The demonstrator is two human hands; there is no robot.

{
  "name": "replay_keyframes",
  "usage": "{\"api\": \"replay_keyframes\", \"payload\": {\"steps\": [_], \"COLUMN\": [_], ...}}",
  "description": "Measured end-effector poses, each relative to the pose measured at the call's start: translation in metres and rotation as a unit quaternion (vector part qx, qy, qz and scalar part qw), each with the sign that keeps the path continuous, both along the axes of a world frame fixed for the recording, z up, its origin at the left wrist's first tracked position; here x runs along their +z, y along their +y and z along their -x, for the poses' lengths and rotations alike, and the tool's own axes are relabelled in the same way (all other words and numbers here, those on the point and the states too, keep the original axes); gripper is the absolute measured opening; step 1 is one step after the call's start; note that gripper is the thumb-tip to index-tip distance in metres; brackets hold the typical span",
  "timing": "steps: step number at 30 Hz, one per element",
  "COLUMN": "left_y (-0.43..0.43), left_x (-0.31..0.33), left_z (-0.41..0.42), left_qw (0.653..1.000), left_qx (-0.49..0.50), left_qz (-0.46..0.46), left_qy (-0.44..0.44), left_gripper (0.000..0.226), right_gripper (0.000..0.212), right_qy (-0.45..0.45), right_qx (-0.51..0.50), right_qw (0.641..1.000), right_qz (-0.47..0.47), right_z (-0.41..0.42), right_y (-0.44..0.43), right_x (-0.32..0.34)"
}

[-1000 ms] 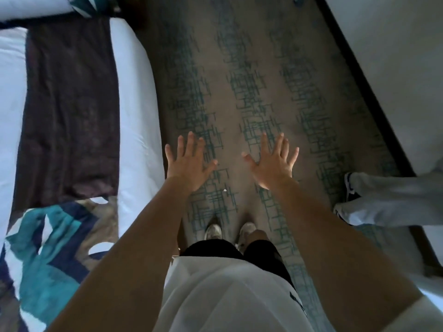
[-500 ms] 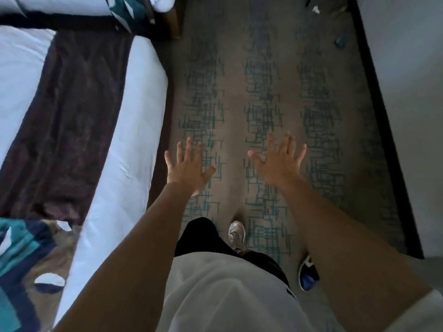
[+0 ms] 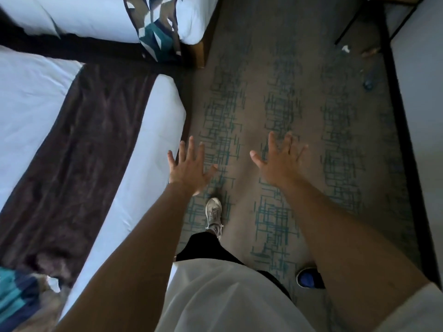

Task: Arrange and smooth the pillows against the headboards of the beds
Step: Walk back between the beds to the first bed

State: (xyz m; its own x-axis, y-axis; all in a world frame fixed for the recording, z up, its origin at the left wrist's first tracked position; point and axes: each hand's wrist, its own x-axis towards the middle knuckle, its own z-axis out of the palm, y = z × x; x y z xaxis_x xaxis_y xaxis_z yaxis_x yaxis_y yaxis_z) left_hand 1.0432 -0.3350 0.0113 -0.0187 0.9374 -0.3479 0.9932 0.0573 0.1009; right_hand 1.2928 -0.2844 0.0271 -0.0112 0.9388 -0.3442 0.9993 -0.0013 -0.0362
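A white short-sleeved shirt [image 3: 230, 298], black shorts [image 3: 203, 248] and a pale laced sneaker [image 3: 213, 212] (arms bare).

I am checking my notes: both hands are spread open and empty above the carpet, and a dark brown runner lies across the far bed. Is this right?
Not quite. The head view shows the dark brown runner across the near bed, not the far one. Both the left hand and right hand are spread open and empty above the carpet.

two beds [image 3: 153, 130] [image 3: 100, 17], two patterned runners [image 3: 158, 27] [image 3: 21, 293], one brown throw [image 3: 79, 149], two spread hands [image 3: 189, 170] [image 3: 279, 164], one pale shoe [image 3: 213, 212], one blue shoe [image 3: 306, 277]
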Motion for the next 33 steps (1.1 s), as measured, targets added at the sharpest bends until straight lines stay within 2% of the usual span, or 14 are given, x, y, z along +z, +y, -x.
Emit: {"api": "replay_keyframes", "payload": {"steps": [10,15,20,23,33], "left_y": [0.158,0.215,0.274,0.313,0.477], "left_x": [0.021,0.014,0.004,-0.004,-0.004], "left_z": [0.075,0.102,0.118,0.128,0.146], "left_qw": [0.999,0.997,0.995,0.993,0.97], "left_qx": [0.043,0.07,0.096,0.117,0.242], "left_qz": [-0.019,-0.015,-0.022,-0.024,-0.028], "left_qy": [-0.019,-0.001,0.01,0.019,0.015], "left_gripper": [0.089,0.085,0.089,0.085,0.081], "right_gripper": [0.102,0.097,0.096,0.095,0.097], "right_qy": [0.034,0.019,0.009,0.038,0.027], "right_qx": [0.018,0.018,0.056,0.068,0.203], "right_qw": [0.999,1.0,0.998,0.997,0.978], "right_qz": [-0.013,0.001,-0.021,-0.022,-0.034], "right_z": [0.077,0.095,0.11,0.125,0.19], "right_y": [0.156,0.225,0.304,0.357,0.563], "right_x": [0.001,-0.004,-0.015,-0.02,-0.01]}}
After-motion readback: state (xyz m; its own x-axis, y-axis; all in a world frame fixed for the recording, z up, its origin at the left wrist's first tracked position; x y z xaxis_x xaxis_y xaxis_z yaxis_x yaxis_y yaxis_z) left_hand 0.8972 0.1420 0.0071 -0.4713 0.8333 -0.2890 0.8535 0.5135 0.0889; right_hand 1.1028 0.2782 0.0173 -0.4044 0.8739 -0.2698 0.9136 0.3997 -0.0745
